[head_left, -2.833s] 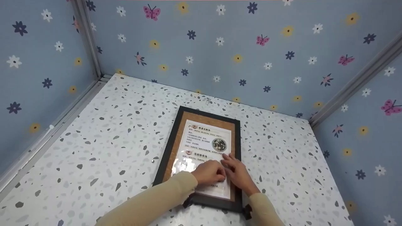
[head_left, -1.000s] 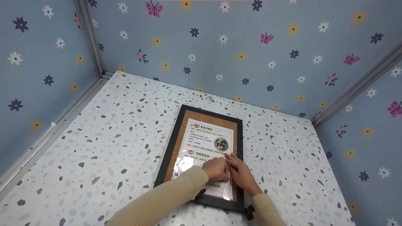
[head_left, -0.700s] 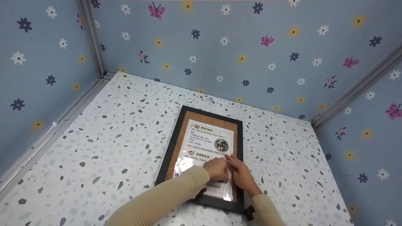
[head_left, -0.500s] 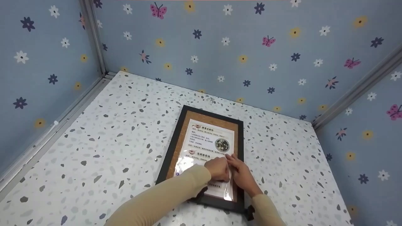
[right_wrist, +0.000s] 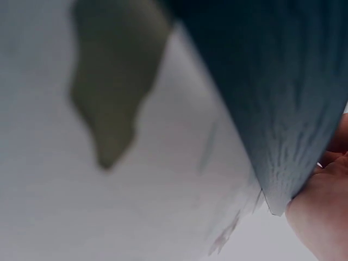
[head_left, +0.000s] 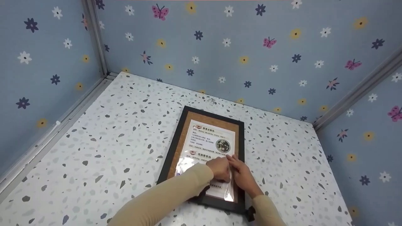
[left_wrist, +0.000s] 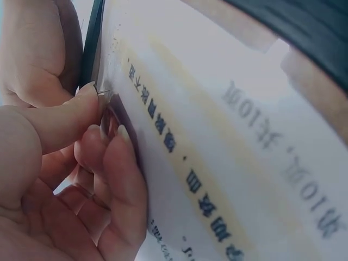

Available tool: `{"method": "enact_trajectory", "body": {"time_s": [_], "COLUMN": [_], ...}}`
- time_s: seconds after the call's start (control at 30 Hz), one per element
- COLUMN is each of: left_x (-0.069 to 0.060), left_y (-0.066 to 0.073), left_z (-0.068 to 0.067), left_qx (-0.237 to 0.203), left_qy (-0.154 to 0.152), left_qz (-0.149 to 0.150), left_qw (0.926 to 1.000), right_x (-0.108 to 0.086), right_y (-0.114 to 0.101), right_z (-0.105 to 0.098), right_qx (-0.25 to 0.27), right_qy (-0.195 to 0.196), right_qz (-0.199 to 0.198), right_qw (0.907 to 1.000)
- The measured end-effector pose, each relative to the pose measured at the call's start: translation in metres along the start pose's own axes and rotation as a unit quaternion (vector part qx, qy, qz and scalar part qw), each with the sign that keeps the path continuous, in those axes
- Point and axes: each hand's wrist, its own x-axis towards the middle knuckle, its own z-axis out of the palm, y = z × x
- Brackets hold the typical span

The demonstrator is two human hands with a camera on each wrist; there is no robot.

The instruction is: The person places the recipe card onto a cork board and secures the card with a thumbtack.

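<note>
A black-framed cork board [head_left: 216,116] lies on the speckled surface, bearing a printed recipe sheet [head_left: 201,139] with a glossy clear cover. My left hand [head_left: 218,169] is over the sheet's lower right part, fingers curled. In the left wrist view its thumb and fingertips pinch a thin metal pin [left_wrist: 102,92] close to the paper; the pin's head is hidden. Beside it, my right hand [head_left: 243,175] rests along the sheet's right edge, fingers fairly straight. In the right wrist view the frame's dark side [right_wrist: 272,98] covers most of that hand.
The white speckled tabletop [head_left: 125,138] spreads around the board. Blue flowered panels [head_left: 216,47] stand at the back and both sides, joined by metal corner posts [head_left: 94,37]. A small shiny dot [head_left: 156,160] lies left of the frame.
My left hand has shifted slightly right, closer to my right hand, since the earliest frame. Its fingers stay curled. The right hand holds nearly the same place; the whole view drifts a little.
</note>
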Motion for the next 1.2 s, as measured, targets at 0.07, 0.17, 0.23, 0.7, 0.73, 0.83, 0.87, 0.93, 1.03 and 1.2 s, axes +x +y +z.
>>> {"method": "enact_trajectory", "body": {"time_s": [0.07, 0.17, 0.23, 0.7, 0.73, 0.83, 0.87, 0.93, 1.03, 1.2], "left_x": [0.001, 0.002, 0.003, 0.008, 0.009, 0.01, 0.01, 0.01, 0.007, -0.003], "left_y": [0.001, 0.004, 0.004, -0.005, -0.006, -0.007, -0.007, -0.008, -0.011, -0.017], "left_z": [-0.001, -0.002, -0.001, 0.007, 0.007, 0.009, 0.01, 0.013, 0.013, 0.005], "left_qx": [0.001, 0.01, 0.019, 0.004, 0.002, -0.001, 0.002, 0.015, 0.018, -0.045], "left_qy": [-0.004, -0.008, -0.005, -0.002, 0.001, 0.019, 0.027, 0.042, 0.052, 0.03], "left_qz": [-0.004, -0.01, -0.017, 0.002, -0.002, -0.012, -0.011, -0.002, 0.018, 0.038], "left_qw": [1.0, 0.9999, 0.9997, 1.0, 1.0, 0.9998, 0.9996, 0.999, 0.9983, 0.9978], "right_x": [0.0, 0.0, 0.001, 0.0, 0.0, 0.0, -0.001, -0.001, -0.002, 0.0], "right_y": [0.0, 0.0, 0.0, -0.001, -0.001, 0.0, 0.0, 0.0, 0.001, 0.002], "right_z": [-0.001, -0.002, -0.002, -0.002, -0.002, -0.001, 0.0, 0.0, -0.001, 0.0], "right_qx": [0.001, 0.005, 0.005, 0.014, 0.016, 0.012, 0.012, 0.011, 0.014, 0.025], "right_qy": [0.0, -0.002, -0.006, -0.016, -0.017, -0.014, -0.013, -0.011, -0.012, -0.009], "right_qz": [0.002, 0.012, 0.015, -0.002, 0.002, -0.001, -0.001, -0.001, -0.001, -0.015], "right_qw": [1.0, 0.9999, 0.9999, 0.9998, 0.9997, 0.9998, 0.9998, 0.9999, 0.9998, 0.9995]}}
